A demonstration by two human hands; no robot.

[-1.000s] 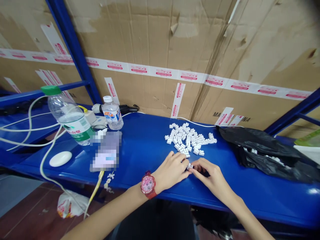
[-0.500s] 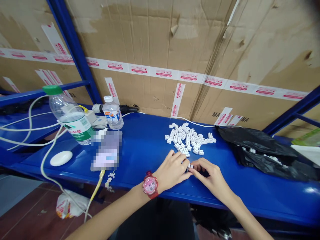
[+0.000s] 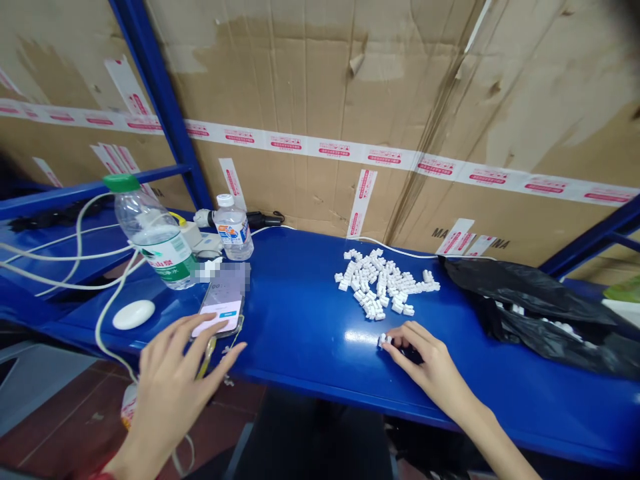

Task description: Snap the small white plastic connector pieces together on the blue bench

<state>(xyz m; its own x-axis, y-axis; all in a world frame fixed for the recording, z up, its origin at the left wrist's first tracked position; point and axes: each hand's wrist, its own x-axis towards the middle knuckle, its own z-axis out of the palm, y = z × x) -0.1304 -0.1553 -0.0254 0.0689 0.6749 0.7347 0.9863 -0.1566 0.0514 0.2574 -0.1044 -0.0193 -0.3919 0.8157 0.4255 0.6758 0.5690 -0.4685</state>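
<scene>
My left hand [image 3: 173,387] hovers with fingers spread just in front of a phone [image 3: 220,307] that lies on the blue shelf [image 3: 300,320]; its fingertips are close to the phone's lower edge. My right hand [image 3: 425,360] rests on the shelf with fingers pinched on a small white plastic part [image 3: 384,340]. A pile of several similar white parts [image 3: 385,283] lies just beyond it.
Two water bottles, one large [image 3: 153,233] and one small [image 3: 234,227], stand at the left with white cables [image 3: 75,267] and a white oval object [image 3: 133,313]. A black plastic bag [image 3: 540,313] holding more white parts lies at the right. Taped cardboard [image 3: 350,120] forms the back wall.
My left hand left the white part and moved left to the phone, opening its fingers. The right hand stayed on the part. The camera shifted slightly.
</scene>
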